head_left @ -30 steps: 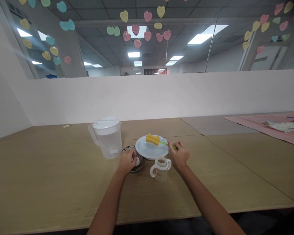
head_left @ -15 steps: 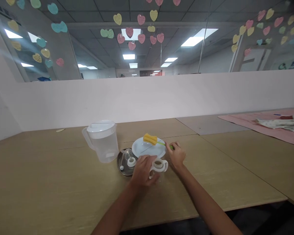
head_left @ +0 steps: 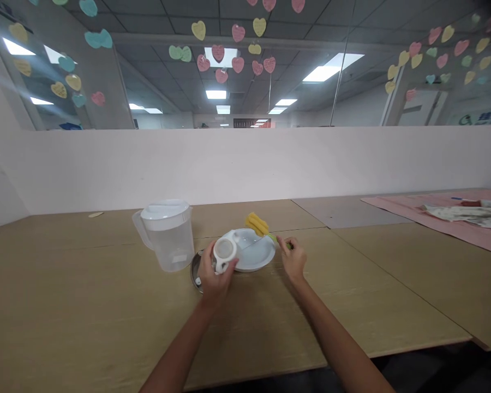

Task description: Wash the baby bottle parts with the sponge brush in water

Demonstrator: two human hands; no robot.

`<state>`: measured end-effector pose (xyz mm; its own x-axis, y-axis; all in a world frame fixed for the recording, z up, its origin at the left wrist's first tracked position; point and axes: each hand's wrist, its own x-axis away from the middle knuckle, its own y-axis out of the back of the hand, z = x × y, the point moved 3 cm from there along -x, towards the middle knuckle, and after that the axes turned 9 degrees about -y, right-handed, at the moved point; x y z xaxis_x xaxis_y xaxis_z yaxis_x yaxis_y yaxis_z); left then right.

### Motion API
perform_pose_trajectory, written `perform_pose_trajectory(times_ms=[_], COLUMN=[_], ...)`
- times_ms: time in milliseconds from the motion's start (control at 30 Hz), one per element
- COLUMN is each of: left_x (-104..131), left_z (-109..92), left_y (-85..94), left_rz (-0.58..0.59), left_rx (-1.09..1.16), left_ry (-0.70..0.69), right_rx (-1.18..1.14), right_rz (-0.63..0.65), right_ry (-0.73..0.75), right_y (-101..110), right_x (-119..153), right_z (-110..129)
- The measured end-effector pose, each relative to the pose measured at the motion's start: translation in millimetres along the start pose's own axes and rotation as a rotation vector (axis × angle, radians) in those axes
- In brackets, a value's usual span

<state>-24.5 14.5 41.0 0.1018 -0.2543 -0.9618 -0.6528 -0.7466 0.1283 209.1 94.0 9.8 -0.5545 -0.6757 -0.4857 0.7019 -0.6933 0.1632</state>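
My left hand point(head_left: 213, 279) grips a small clear bottle with white handles point(head_left: 224, 252), lifted off the table and tilted so its open mouth faces me. My right hand point(head_left: 292, 261) pinches the green handle of a bottle brush point(head_left: 265, 232). The brush's yellow sponge head point(head_left: 257, 223) is raised above the far edge of a white plate point(head_left: 256, 256). A round metal dish point(head_left: 196, 268) lies under my left hand, mostly hidden.
A clear plastic pitcher with a white lid point(head_left: 166, 234) stands left of the plate. A white partition wall point(head_left: 245, 164) runs along the table's far edge. A pink cloth with papers point(head_left: 454, 214) covers the far right of the table.
My left hand went from the metal dish to the bottle, then lifted it and tipped its mouth toward me. My right hand raised the brush's sponge end off the plate.
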Motion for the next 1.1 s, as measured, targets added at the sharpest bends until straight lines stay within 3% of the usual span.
perform_pose_trajectory(times_ms=[133,233,533,733,800,867,1000,1100], left_x=[-7.5,-5.0,-6.1,-1.0,-0.6,-2.6,-8.9,-12.1], left_z=[18.1,25.1,18.3,5.3,3.5,5.5,18.3,25.9], left_y=[1.5,-0.3,4.2,-3.7,-5.7,-4.3,4.0,9.0], left_rz=[-0.022,0.012,0.123,0.225,0.251,0.225,0.159,0.141], left_rx=[-0.113,-0.169,-0.337,-0.317,-0.318,-0.358,-0.476,-0.492], left_ry=[-0.052,-0.119,-0.417,-0.600,-0.600,-0.540,-0.331,-0.226], right_rx=[-0.176,-0.184,0.165,0.179,0.182,0.216,0.338,0.376], right_rz=[0.045,0.076,-0.179,-0.112,-0.077,-0.050,0.057,-0.026], right_ry=[0.006,0.100,0.835,1.021,0.998,0.879,0.505,0.206], right_y=[-2.5,-4.0,16.0,5.0,0.6,-1.7,-3.2,1.7], right_x=[2.4,10.5,27.5,47.3,48.8,43.3,18.5,-2.1], right_z=[0.1,4.4,22.2,32.4,31.6,26.0,3.6,-15.7])
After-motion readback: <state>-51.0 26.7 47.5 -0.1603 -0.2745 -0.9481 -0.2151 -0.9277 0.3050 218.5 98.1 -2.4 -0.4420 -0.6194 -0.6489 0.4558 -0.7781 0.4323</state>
